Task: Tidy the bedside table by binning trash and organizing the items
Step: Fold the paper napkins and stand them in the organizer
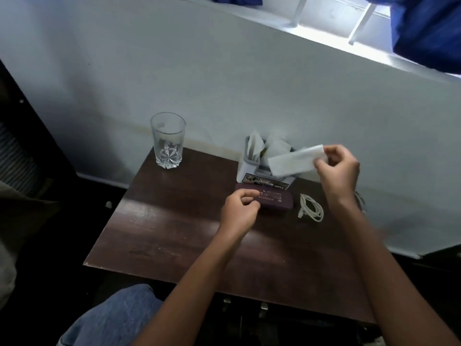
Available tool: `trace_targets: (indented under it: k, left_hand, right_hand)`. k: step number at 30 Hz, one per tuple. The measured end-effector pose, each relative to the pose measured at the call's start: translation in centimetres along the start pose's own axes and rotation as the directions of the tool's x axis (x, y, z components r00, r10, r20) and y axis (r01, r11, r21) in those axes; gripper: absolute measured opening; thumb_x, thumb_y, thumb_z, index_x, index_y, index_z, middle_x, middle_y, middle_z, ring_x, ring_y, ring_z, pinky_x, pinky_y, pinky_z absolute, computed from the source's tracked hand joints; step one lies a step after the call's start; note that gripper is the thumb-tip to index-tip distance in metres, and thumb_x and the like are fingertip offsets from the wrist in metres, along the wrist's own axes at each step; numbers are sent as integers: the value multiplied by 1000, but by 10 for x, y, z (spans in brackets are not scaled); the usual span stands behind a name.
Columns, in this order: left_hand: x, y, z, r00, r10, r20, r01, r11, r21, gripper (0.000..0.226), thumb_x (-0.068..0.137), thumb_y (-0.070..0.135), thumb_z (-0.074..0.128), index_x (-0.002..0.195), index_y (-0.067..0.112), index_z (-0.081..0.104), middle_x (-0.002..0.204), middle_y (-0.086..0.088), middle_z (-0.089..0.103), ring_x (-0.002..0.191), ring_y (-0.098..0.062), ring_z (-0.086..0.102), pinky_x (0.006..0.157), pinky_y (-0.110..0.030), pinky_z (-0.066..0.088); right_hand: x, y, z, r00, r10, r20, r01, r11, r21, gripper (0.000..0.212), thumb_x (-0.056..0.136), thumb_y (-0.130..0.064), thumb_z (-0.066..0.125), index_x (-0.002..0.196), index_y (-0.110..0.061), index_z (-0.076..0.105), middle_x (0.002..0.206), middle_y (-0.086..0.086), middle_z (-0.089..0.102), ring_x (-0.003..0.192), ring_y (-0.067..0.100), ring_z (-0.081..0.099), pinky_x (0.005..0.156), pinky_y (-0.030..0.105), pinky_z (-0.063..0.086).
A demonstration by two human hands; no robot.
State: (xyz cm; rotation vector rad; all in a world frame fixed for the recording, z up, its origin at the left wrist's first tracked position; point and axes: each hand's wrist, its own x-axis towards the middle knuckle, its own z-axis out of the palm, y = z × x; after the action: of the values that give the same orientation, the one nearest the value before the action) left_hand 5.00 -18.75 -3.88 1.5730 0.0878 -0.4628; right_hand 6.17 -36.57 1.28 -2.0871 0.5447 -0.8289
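My right hand (338, 168) pinches one end of a white tissue (294, 161), which lies tilted over the rim of a small grey bin (249, 168) stuffed with other white papers at the back of the dark wooden table (174, 233). My left hand (240, 209) hovers with curled fingers just in front of a purple glasses case (274, 199), touching or almost touching its left end; it holds nothing. A coiled white cable (311, 208) lies to the right of the case. An empty clear glass (167, 141) stands upright at the table's back left corner.
The table stands against a pale wall (224, 83). A window sill and blue curtain (429, 31) are above right. Dark furniture (30, 146) sits to the left, and my knee in jeans (117, 318) is below the table's front edge.
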Motion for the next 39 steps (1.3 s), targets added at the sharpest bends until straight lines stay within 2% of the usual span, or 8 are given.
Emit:
trace_targets:
  k: [5, 10, 17, 21, 28, 31, 36, 39]
  left_hand:
    - [-2, 6, -4, 997, -31, 69, 34, 999, -41, 22, 87, 8, 50, 90, 25, 64, 77, 8, 58, 72, -7, 51, 63, -24, 41]
    - [-1, 8, -6, 995, -31, 94, 35, 999, -38, 20, 87, 10, 51, 88, 25, 64, 71, 9, 55, 64, -7, 49, 62, -23, 42]
    - [-1, 9, -4, 994, -35, 104, 41, 998, -54, 21, 87, 10, 50, 86, 25, 64, 66, 8, 49, 55, -7, 43, 55, -21, 39]
    - [-1, 7, -2, 993, -21, 113, 25, 999, -39, 20, 88, 11, 50, 84, 26, 63, 76, 4, 54, 60, -8, 45, 57, -21, 40]
    - [4, 1, 2, 993, -20, 119, 24, 999, -37, 18, 87, 10, 52, 85, 24, 64, 60, 9, 44, 51, -6, 40, 51, -19, 37]
    - [4, 0, 3, 994, -11, 109, 15, 999, -29, 17, 87, 13, 53, 90, 24, 64, 69, 9, 51, 58, -5, 46, 59, -22, 41]
    - [4, 0, 3, 997, 2, 74, -1, 1000, -17, 19, 87, 15, 54, 103, 24, 60, 98, 3, 61, 86, -12, 54, 81, -29, 46]
    - [6, -1, 3, 998, -1, 64, 2, 1000, -14, 18, 87, 15, 55, 101, 26, 59, 99, 4, 61, 94, -17, 57, 86, -31, 48]
  right_hand:
    - [32, -20, 32, 964, -226, 140, 260, 907, -331, 29, 79, 1, 53, 105, -5, 64, 98, 14, 69, 93, 29, 63, 77, 31, 48]
    - [34, -18, 47, 919, -297, 261, 389, 794, -467, 30, 81, 3, 50, 107, -5, 62, 92, 25, 65, 87, 40, 59, 69, 37, 45]
    - [29, -12, 60, 889, -179, 422, 412, 716, -564, 38, 82, -3, 48, 118, -15, 57, 101, 18, 62, 91, 35, 57, 70, 28, 33]
    - [30, -6, 62, 858, -129, 497, 439, 686, -580, 41, 81, -4, 49, 120, -13, 54, 102, 20, 62, 91, 37, 57, 67, 29, 35]
    - [41, -6, 50, 909, -98, 404, 296, 836, -463, 32, 70, -6, 62, 101, -9, 57, 97, 12, 60, 90, 33, 57, 74, 38, 47]
    - [46, -7, 47, 925, -72, 373, 252, 852, -459, 35, 69, -12, 66, 102, -11, 58, 103, 13, 57, 100, 34, 52, 83, 42, 48]
    - [46, -5, 53, 882, 51, 468, 239, 807, -540, 36, 79, -20, 65, 114, -10, 60, 116, 14, 52, 118, 33, 37, 93, 39, 40]
    - [43, -4, 56, 889, 19, 458, 254, 812, -526, 25, 81, -12, 59, 105, -7, 64, 102, 14, 60, 111, 36, 45, 89, 40, 39]
